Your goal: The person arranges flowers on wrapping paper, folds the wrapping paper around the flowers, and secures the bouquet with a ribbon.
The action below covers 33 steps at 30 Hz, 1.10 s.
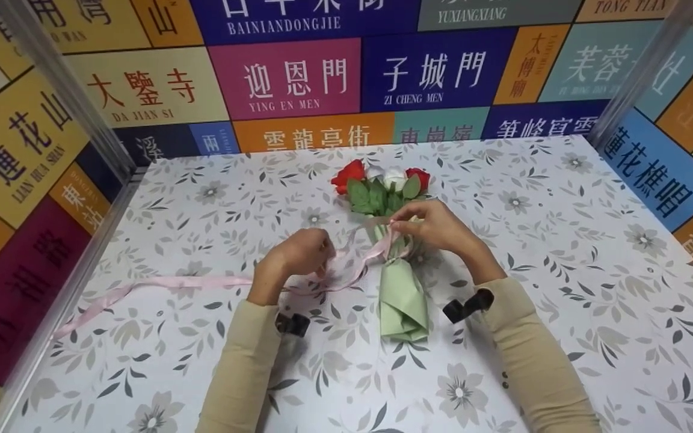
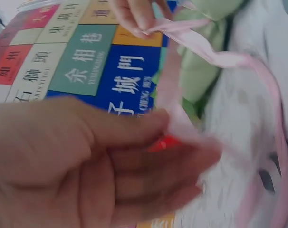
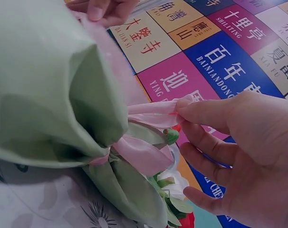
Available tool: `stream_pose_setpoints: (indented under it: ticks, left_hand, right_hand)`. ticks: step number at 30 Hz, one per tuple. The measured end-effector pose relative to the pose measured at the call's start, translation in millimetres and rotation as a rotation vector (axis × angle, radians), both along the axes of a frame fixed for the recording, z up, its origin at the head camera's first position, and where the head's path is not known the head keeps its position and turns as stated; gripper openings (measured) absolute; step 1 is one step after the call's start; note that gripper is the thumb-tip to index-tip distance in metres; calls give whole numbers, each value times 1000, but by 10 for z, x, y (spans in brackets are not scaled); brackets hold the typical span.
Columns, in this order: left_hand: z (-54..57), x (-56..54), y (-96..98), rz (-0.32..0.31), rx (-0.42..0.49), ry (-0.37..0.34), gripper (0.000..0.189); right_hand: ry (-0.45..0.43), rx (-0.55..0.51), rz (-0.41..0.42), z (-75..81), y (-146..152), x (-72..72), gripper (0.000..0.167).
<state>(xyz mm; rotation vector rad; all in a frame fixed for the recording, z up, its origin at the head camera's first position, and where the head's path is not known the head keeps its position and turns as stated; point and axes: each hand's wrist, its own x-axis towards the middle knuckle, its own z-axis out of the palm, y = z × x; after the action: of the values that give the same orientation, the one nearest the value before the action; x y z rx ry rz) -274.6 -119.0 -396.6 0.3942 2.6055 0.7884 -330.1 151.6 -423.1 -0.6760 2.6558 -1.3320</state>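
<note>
A bouquet lies on the table, its stems wrapped in pale green paper (image 1: pixel 403 304), with red roses (image 1: pixel 348 175), white roses (image 1: pixel 394 178) and green leaves at the far end. Pink ribbon (image 1: pixel 196 281) is tied round the gathered neck of the wrap. Just left of the bouquet, my left hand (image 1: pixel 299 252) pinches a stretch of the ribbon between thumb and fingers. Over the neck, my right hand (image 1: pixel 435 225) pinches a ribbon loop (image 3: pixel 153 114) between thumb and index finger, its other fingers loosely bent. The ribbon's long tail trails left across the table.
The table (image 1: pixel 533 361) wears a white cloth printed with grey flowers and leaves. Colourful panels with Chinese lettering (image 1: pixel 286 78) stand behind it and along both sides. Clear upright edges (image 1: pixel 91 102) rise at the back corners. A black strap (image 1: pixel 468 305) circles the right wrist.
</note>
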Motion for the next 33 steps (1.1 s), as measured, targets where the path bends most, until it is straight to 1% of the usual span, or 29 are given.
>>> stream_pose_setpoints:
  ticks: [2,4,7,10,12,14,16,17,18,19,20,21,23,25,27,28,30,33]
  left_hand:
    - [11,8,27,-47,124,-39,18]
    - [12,12,61,-89,284,-91,17]
    - [-3,13,129,-121,531,-192,13]
    - [-35,17,228,-101,761,-309,12]
    - [-59,24,309,-72,897,-384,16]
    - [-92,32,396,-48,1046,-483,26]
    - [-113,52,483,-30,1160,-575,36]
    - [-121,64,522,-33,1191,-610,40]
    - [-127,77,557,-36,1195,-629,40]
    - [-134,89,588,-47,1170,-620,42]
    - [-137,105,614,-53,1122,-597,40]
    - [-137,120,633,-53,1046,-549,37]
    - [-143,146,654,-52,843,-419,29]
    - [-145,165,659,-27,636,-298,21]
    - [-141,176,653,3,483,-212,18]
    - [-141,178,648,16,433,-179,17]
    - [-142,172,636,46,379,-120,16]
    - [-160,154,617,98,363,-27,16]
  right_hand:
    - [-3,3,1,-7,-2,-5,16]
    - [-7,10,-2,-13,-6,-12,17]
    - [-11,18,-10,-21,-9,-24,17]
    - [-16,18,-12,-28,-8,-27,17]
    - [-17,16,-9,-31,-6,-26,17]
    - [-18,14,-2,-36,-2,-26,17]
    - [-15,12,5,-39,1,-28,17]
    - [-12,13,7,-37,3,-28,17]
    - [-14,16,6,-35,4,-28,17]
    - [-17,15,5,-34,7,-29,17]
    - [-21,17,4,-34,9,-28,17]
    - [-22,21,1,-30,10,-28,17]
    - [-27,22,-5,-26,12,-27,17]
    - [-30,19,-4,-26,11,-28,17]
    - [-36,9,1,-21,11,-26,17]
    - [-39,5,5,-17,10,-23,17]
    - [-49,-3,15,-2,10,-13,17]
    - [-66,-5,40,25,11,13,17]
